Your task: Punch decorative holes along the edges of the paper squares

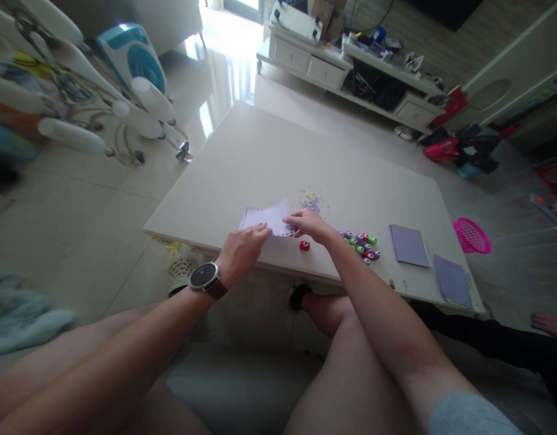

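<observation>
A pale lilac sheet of paper (pixel 267 218) with small punched marks along its edges lies near the table's front edge. My left hand (pixel 246 249), on the wrist with a watch, holds the sheet's near edge with its fingers together. At the right edge of the sheet, my right hand (pixel 308 224) grips it between thumb and fingers. Just below that hand sits a small red punch (pixel 304 245). Purple and yellow paper bits (pixel 310 200) are scattered beyond it. Several colourful small punches (pixel 360 246) are grouped to the right, partly behind my right forearm.
On the white table (pixel 278 151), a purple paper stack (pixel 409 244) and another purple stack (pixel 453 280) lie at the right. A pink basket (pixel 472 235) stands past the right edge. Another person's hand (pixel 550 324) shows at far right.
</observation>
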### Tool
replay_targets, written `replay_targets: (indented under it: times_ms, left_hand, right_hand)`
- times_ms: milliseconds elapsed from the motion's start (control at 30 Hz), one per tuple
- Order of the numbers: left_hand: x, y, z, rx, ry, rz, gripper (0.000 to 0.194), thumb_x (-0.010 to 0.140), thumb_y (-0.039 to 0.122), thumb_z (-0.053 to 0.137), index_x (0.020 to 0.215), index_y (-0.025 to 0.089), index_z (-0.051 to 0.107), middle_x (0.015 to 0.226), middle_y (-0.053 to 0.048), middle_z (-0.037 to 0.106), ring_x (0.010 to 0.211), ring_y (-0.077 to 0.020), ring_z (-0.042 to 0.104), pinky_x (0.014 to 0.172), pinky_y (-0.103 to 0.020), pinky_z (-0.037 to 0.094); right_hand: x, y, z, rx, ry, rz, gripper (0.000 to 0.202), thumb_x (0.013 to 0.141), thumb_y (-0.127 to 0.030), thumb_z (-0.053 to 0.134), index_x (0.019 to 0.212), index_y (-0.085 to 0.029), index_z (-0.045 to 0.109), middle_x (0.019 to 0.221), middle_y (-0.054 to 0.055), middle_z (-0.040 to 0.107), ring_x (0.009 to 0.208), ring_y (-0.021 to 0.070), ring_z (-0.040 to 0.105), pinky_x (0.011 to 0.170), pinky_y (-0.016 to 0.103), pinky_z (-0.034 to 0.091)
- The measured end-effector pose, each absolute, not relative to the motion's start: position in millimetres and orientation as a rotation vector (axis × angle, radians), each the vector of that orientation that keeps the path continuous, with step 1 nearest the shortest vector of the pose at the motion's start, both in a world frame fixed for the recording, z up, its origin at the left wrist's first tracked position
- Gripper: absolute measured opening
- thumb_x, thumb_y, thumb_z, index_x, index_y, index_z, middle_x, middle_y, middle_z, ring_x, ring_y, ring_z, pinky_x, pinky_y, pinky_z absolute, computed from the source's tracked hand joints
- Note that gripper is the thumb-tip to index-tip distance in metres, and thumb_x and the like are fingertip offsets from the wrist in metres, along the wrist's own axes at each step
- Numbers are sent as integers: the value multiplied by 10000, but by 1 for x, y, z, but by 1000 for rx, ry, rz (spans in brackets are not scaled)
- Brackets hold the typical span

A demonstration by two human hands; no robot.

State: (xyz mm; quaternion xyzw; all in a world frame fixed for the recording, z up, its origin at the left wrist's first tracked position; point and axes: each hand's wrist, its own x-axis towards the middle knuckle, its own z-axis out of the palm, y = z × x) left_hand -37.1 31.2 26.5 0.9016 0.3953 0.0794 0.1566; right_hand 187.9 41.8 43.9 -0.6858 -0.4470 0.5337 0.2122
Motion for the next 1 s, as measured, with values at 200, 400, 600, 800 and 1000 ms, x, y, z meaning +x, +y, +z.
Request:
replay_targets:
  times_ms: [200, 400, 600, 800, 1000]
  left_hand:
    - [-34, 41, 5, 2515, 1182, 343, 665, 986, 233, 569, 1626, 112, 434, 1729, -206, 387, 1618, -329, 360, 1318, -497, 334]
    - [-33, 55, -35, 2234, 1601, 52, 830, 1039, 519, 459, 1727, 113, 233, 1788, -290, 134, 1647, -542, 85, 1247, -782, 199]
    - [-31, 47, -47, 2341, 1624, 56, 811, 1057, 528, 335, 1722, 78, 233, 1796, -289, 73, 1643, -554, 25, 1242, -798, 120]
    - [-32, 47, -45, 2364, 1612, 64, 841, 1042, 569, 330, 1718, 74, 246, 1788, -299, 105, 1631, -567, 63, 1236, -786, 139]
    - [-35, 49, -45, 2363, 1629, 71, 846, 1028, 569, 350, 1724, 100, 243, 1792, -280, 128, 1641, -545, 59, 1253, -765, 128]
  right_hand:
    - [206, 48, 39, -1691, -1097, 1102, 71, 800, -202, 706, 770, -184, 644, 673, -37, 618, 619, 114, 547, 573, 229, 464]
    - [262, 49, 58, -1536, -851, 647, 111, 827, -269, 670, 867, -234, 573, 776, -62, 605, 683, 104, 542, 605, 202, 453]
    - [374, -18, 69, -1535, -396, 462, 260, 693, -190, 653, 916, -257, 538, 791, -82, 641, 719, 111, 628, 602, 191, 508]
    - [499, -175, 70, -1876, -44, 161, 312, 686, -225, 718, 824, -247, 440, 674, -85, 531, 542, 90, 511, 476, 184, 413]
    - [567, -281, 47, -2041, 168, -61, 243, 706, -257, 659, 830, -260, 450, 681, -61, 549, 534, 132, 553, 454, 225, 467]
